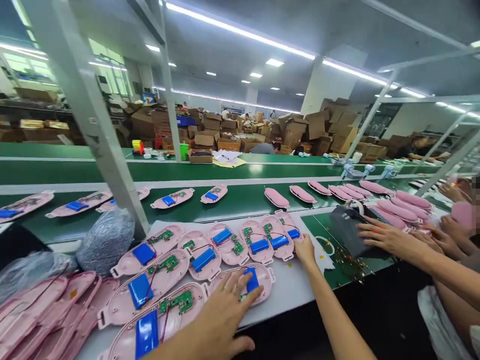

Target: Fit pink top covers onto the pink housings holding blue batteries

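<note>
My left hand (225,310) is spread, fingers apart, over a pink plastic shell half (265,284) near the front edge, hiding part of its blue battery (251,280). At the right end of the group, my right hand (305,251) has its fingers closed on the edge of another pink shell half (285,220), close to its blue battery (294,233). Several similar open shells lie around them on a white sheet (288,285), holding blue battery packs (204,260), green circuit boards (182,302) and thin wires.
Stacked pink shells (48,310) and a bubble-wrap bundle (107,237) stand left. Behind runs a green conveyor (240,192) carrying more shells. A co-worker's hand (390,237) reaches toward a dark grey bin (347,230) at right, near scattered small parts (352,262). Metal posts (93,115) rise along the bench.
</note>
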Tool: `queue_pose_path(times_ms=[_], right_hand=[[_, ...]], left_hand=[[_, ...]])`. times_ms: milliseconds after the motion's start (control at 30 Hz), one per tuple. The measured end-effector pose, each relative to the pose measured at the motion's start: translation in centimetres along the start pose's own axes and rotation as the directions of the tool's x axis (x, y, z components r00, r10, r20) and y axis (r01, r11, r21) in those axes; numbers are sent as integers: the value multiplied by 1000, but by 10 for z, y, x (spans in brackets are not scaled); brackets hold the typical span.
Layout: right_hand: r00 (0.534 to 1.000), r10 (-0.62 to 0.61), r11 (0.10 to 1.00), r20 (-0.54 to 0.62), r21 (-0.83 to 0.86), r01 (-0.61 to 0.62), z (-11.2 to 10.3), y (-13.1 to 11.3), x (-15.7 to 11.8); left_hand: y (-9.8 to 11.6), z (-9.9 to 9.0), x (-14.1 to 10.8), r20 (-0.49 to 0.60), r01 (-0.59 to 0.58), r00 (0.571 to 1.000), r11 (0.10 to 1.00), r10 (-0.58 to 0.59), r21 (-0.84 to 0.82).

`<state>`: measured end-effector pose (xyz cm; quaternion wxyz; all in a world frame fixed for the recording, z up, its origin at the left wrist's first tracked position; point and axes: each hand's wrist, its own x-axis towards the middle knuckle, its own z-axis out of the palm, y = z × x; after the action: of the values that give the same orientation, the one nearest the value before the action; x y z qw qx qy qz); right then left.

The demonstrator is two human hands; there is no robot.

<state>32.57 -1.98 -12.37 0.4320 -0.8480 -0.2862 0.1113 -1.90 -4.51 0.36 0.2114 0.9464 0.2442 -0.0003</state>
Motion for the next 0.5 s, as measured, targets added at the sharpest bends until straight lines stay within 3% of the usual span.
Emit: queue_pose_path(times_ms=[67, 167, 267, 333, 400, 500], right_hand=[[1000, 8, 996, 8, 90, -9, 7, 4, -1], [999, 34, 977, -1, 212, -33, 14, 7, -1], [1000, 27, 954, -6, 300, -24, 20, 1, 0], [1000, 6, 940, -5, 340, -4, 25, -6, 1], [1000, -18, 928, 3, 371, 16, 29, -14, 0], [999, -44, 914, 3, 403, 39, 26, -19, -1]], left_hand=[[-2, 33, 23, 97, 12, 995, 995, -21, 102], [-23, 73, 33, 55, 0, 998, 972, -14, 235], [-48, 84, 33, -7, -93, 995, 936, 101, 340], [-57, 69, 39, -40, -155, 982, 911, 184, 382], [-61, 37, 56, -93, -160, 974, 915, 208, 370], [-65, -25, 113, -176, -1, 982, 948, 61, 319]])
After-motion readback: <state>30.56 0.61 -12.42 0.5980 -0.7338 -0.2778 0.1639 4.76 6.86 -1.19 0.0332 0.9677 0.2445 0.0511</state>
